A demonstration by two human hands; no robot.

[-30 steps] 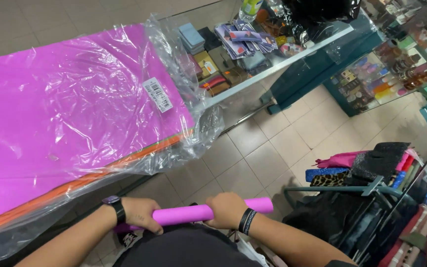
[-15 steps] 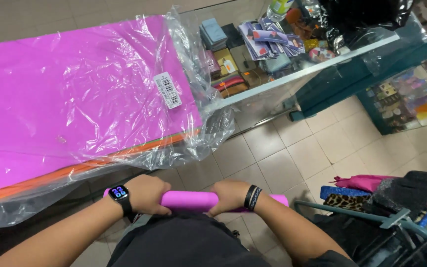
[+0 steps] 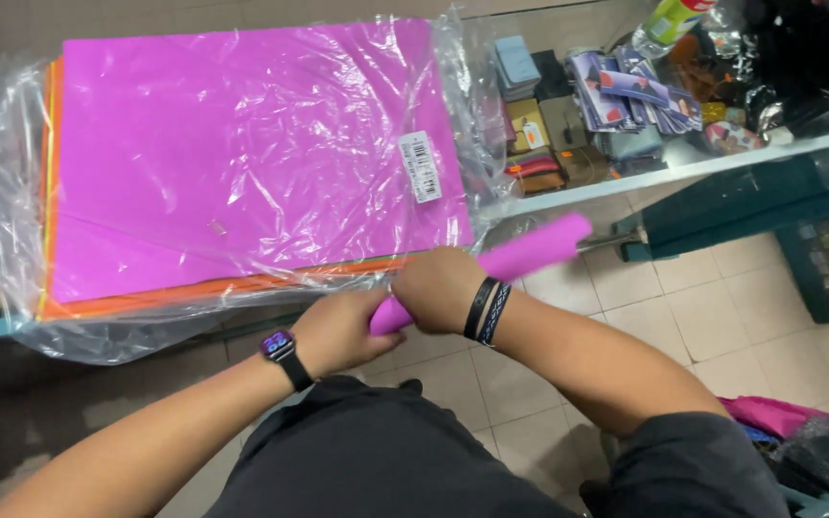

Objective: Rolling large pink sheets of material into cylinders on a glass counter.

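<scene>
A rolled magenta sheet slants up to the right in front of my body. My right hand, with dark bands on its wrist, grips the roll near its middle. My left hand, with a smartwatch on its wrist, holds the roll's lower end. Just beyond both hands a clear plastic bag lies on the counter, holding a flat stack of magenta sheets over orange ones. A white barcode label is stuck on the bag.
A glass display counter runs to the right, with small boxes, wallets and packets inside. Beige floor tiles lie below. A pink item and dark bags sit at the lower right.
The roll has swung from level across my lap to tilted, its right end raised toward the counter. Both hands have moved up and closer together. The view has shifted left over the bag.
</scene>
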